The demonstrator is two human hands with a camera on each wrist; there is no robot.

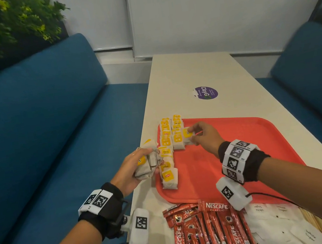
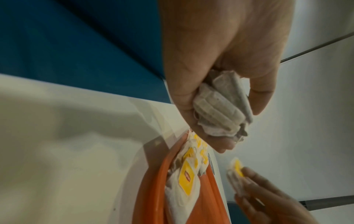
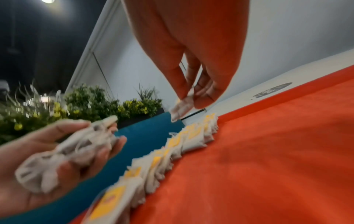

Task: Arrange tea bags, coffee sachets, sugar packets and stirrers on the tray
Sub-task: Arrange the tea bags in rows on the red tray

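Note:
A red tray (image 1: 230,149) lies on the white table, with rows of yellow-tagged tea bags (image 1: 168,139) lined along its left edge. My left hand (image 1: 141,164) hovers beside that edge and grips a bundle of tea bags (image 2: 218,109), also visible in the right wrist view as the bundle (image 3: 63,154). My right hand (image 1: 200,135) pinches a single tea bag (image 1: 188,136) just above the far end of the second row; the same tea bag (image 3: 180,109) hangs from its fingertips. Red coffee sachets (image 1: 206,232), white sugar packets (image 1: 278,223) and wooden stirrers (image 1: 319,226) lie on the table in front of the tray.
Blue sofas (image 1: 46,136) flank the narrow table on both sides. A purple round sticker (image 1: 206,93) marks the table beyond the tray. Green plants (image 1: 2,25) stand behind the left sofa. A white wall closes the far end.

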